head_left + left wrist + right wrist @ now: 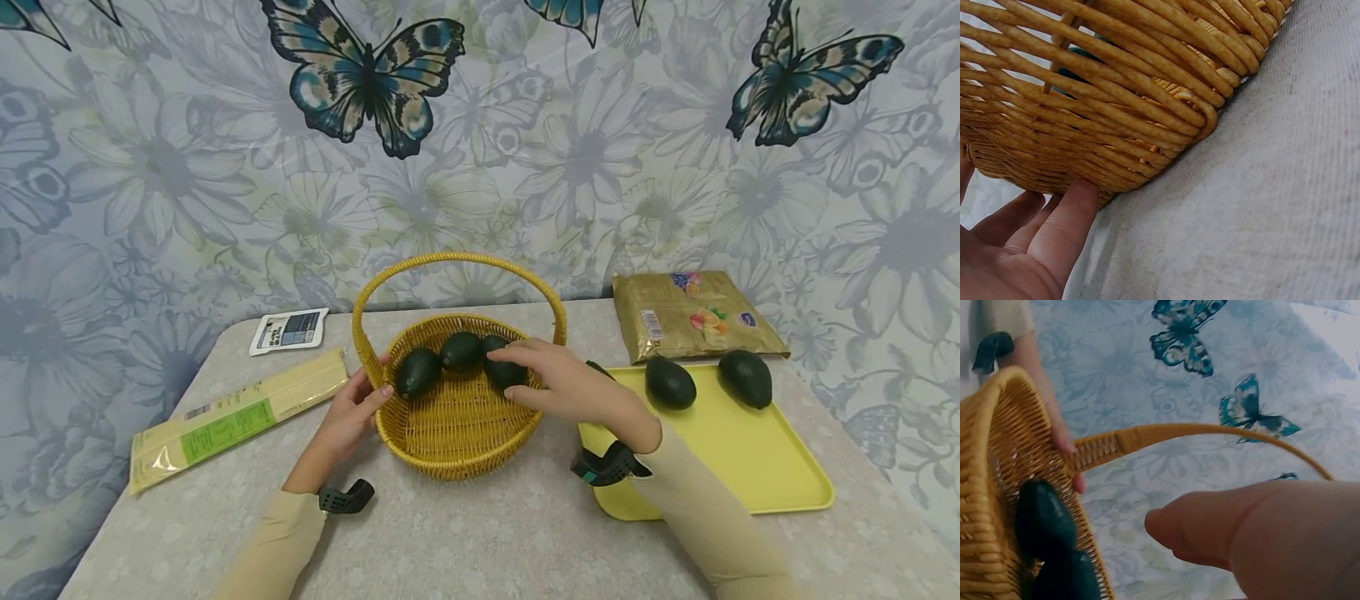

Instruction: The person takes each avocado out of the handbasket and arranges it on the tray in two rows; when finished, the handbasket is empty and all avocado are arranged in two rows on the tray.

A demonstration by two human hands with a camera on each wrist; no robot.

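Note:
A yellow wicker basket (457,433) with a tall arched handle (465,257) stands mid-table. Dark green avocados lie inside: one on the left (418,372), one at the back (461,351) and one on the right (507,367). At the left handle base, my left hand (351,417) holds the basket, thumb over the rim; in the left wrist view its fingers (1063,231) press the woven outside. My right hand (566,383) reaches over the right rim, fingers extended above the right avocado and partly covering it. The right wrist view shows two avocados (1044,519) beside that hand.
On the right, a yellow tray (750,467) bears avocados (670,383), one partly behind my right hand. A gold fruit-printed package (701,317) lies behind it. To the left lie a long yellow packet (240,417) and a small white pouch (288,331). A butterfly-patterned backdrop (487,192) rises behind.

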